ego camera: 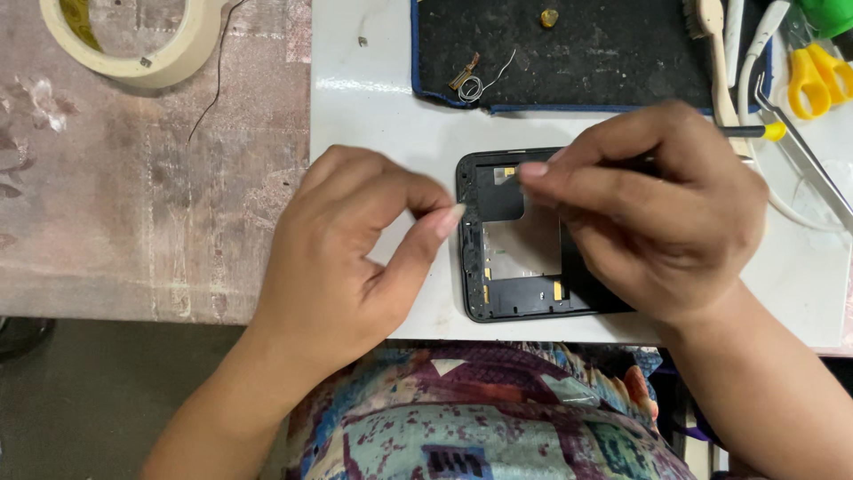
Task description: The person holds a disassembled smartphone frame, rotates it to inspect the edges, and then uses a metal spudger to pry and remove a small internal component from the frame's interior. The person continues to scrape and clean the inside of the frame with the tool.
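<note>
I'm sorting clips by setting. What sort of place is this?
Most likely a small phone repair bench. An opened phone frame lies on a white board under the hands, with a black work mat holding tiny parts, and a tape roll, brush and scissors nearby.

I saw my left hand point(342, 258) curled loosely, palm turned inward, thumb and forefinger stretched toward each other with their tips just apart, the other fingers folded behind. My right hand point(653, 209) lay knuckles up, fingers drawn together in a pinch, forefinger tip pointing left. Both forearms came in from the lower edge, angled toward each other, wrists bare.
</note>
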